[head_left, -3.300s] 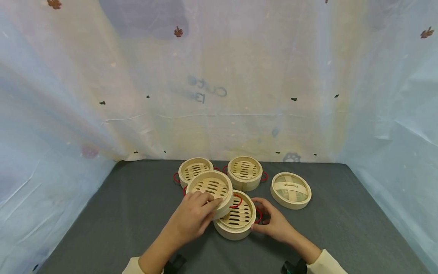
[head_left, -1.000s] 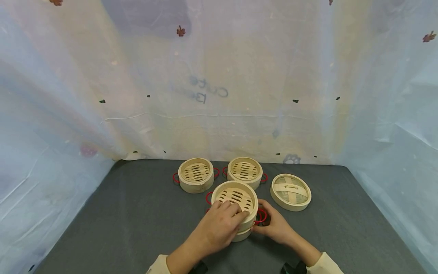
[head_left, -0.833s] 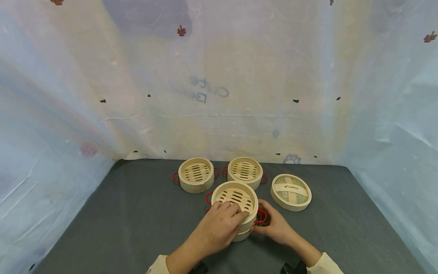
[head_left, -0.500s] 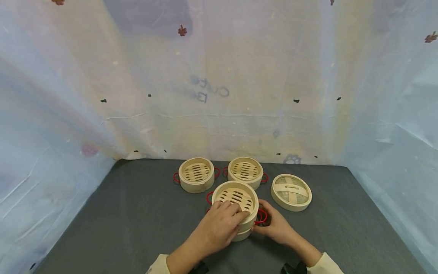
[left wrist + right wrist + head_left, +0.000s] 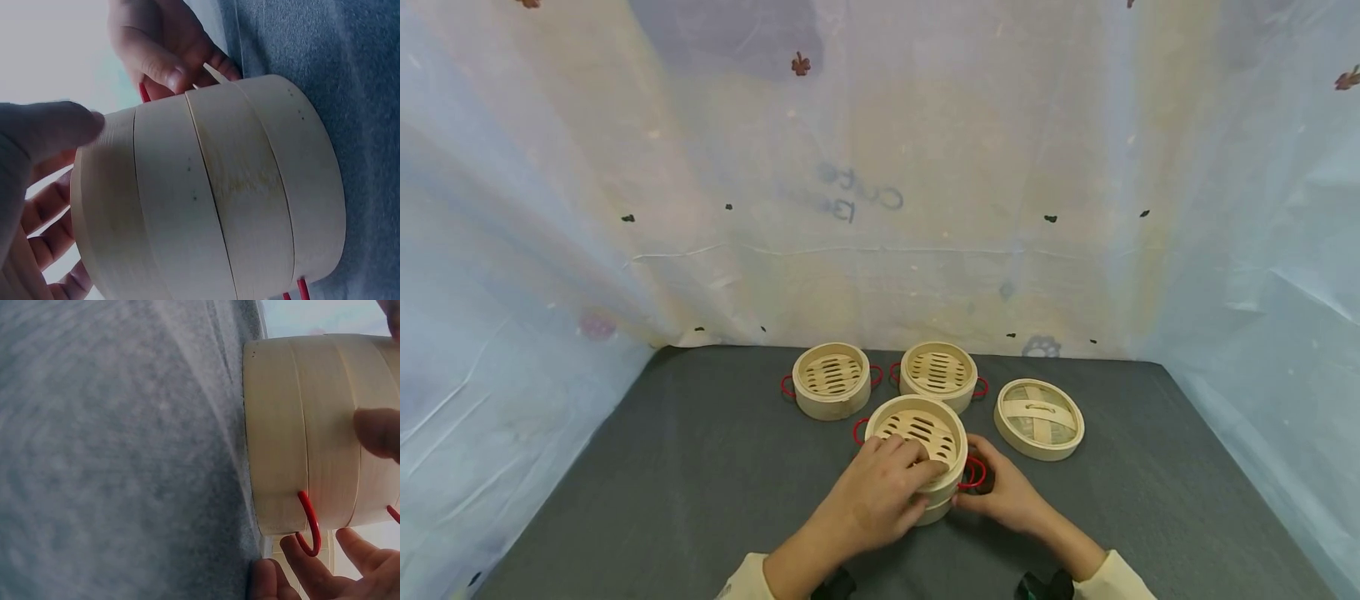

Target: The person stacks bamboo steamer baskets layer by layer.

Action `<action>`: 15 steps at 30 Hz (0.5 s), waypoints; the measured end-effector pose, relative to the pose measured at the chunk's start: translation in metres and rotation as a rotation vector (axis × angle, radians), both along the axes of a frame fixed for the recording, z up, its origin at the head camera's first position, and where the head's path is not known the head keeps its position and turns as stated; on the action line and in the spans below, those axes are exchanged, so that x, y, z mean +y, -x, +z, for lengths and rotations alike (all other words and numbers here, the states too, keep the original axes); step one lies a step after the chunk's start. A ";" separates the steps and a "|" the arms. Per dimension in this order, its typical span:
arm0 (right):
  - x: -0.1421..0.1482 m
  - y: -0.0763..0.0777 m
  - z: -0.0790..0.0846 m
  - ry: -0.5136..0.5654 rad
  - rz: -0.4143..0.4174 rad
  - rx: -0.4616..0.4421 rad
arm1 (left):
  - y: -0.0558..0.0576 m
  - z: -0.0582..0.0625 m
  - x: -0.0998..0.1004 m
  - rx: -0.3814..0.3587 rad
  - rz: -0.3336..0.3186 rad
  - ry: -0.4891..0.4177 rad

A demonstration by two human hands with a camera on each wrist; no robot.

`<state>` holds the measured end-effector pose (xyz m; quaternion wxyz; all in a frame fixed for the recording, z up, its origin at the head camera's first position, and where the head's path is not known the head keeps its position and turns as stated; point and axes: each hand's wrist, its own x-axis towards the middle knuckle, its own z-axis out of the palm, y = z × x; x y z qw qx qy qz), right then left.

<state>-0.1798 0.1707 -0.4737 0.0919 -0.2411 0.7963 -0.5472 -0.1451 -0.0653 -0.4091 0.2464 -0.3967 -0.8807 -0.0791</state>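
Note:
Two round bamboo steamer baskets stand one on the other in the head view. My left hand (image 5: 883,492) grips the near rim of the upper basket (image 5: 951,429), its thumb against the outer wall and its fingers over the inside. Below it shows only a strip of the lower basket (image 5: 934,512). On the right side, my right hand (image 5: 1003,496) holds the stack between thumb and fingers, around the red loop handles (image 5: 976,473). In the right wrist view its thumb (image 5: 378,432) lies along the wall. The walls line up closely in the left wrist view.
Behind the stack are two more slatted baskets, one at back left (image 5: 831,408) and one at back right (image 5: 958,398). A woven bamboo lid (image 5: 1039,410) lies to the right. The grey tabletop (image 5: 700,467) ends at a pale hanging sheet (image 5: 880,125).
Since the earliest frame, my left hand has carried the upper basket right and nearer, onto the lower one. My right hand has stayed at the side. Over the last second almost nothing has moved.

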 end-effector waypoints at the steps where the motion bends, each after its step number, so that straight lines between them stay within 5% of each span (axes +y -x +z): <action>1: 0.000 0.000 0.001 0.002 0.005 0.003 | 0.000 0.001 -0.001 -0.005 -0.003 -0.007; 8: 0.002 -0.001 0.007 -0.005 0.014 0.017 | 0.003 0.004 -0.007 -0.027 -0.015 -0.031; 15: -0.001 -0.003 0.016 -0.032 -0.029 0.127 | 0.005 0.006 -0.013 -0.017 -0.028 -0.075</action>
